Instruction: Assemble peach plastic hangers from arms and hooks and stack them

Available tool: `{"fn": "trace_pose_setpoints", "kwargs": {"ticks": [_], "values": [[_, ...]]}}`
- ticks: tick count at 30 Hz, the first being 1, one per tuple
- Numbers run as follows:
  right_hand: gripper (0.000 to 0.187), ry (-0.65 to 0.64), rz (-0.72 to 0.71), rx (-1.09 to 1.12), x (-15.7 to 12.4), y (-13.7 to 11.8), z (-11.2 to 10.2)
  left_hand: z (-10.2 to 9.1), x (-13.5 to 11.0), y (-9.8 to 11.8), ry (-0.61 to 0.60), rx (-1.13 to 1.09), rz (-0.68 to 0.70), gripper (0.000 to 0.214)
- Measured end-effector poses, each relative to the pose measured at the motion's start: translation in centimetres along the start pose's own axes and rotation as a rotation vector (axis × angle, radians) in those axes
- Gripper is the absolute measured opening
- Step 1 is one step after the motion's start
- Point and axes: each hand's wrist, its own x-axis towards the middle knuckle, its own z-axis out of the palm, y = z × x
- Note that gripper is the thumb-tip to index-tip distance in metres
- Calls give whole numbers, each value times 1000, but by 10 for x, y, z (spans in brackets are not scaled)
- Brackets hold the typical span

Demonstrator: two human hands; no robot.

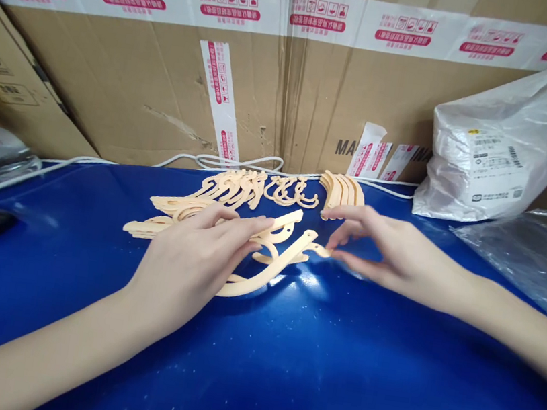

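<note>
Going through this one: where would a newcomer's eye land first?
Probably on the glossy blue tabletop across the lower picture, with pale curved pieces clustered mid-picture. There, the right hand pinches a small piece; the left hand covers part of the cluster. Behind stands taped cardboard, a white bag at right.

left grip (pixel 193 248): back upward, pinched | right grip (pixel 389 248): side-on, pinched (forearms (pixel 77 333) angled inward)

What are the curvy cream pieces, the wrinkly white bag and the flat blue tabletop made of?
Curvy cream pieces: probably hard plastic, smooth, with even colour and no visible grain; painted wood is possible.
Wrinkly white bag: likely thin plastic, slightly shiny, with soft creases.
Flat blue tabletop: glossy, reflecting light; perhaps plastic-covered.
</note>
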Motion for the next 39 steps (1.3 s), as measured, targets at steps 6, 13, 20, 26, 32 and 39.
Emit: {"fn": "trace_pose_setpoints", "kwargs": {"ticks": [6, 13, 20, 26, 32, 39], "values": [[39, 175, 50, 106, 4, -3, -23, 6, 1, -5, -67, -40, 19, 26], [36, 182, 65, 149, 2, 4, -13, 15, 1, -10, -146, -24, 29, 30], [23, 278, 495, 817, 10, 0, 16, 17, 0, -6, -167, -53, 64, 31], [40, 311, 799, 1206, 9, -15, 21, 20, -2, -2, -152, -37, 82, 28], [30, 286, 820, 1208, 6, -12, 23, 20, 1, -4, -184, 9, 158, 24], [16, 202, 621, 1195, 6, -8, 16, 18, 6, -7, -166, -108, 81, 20]]}}
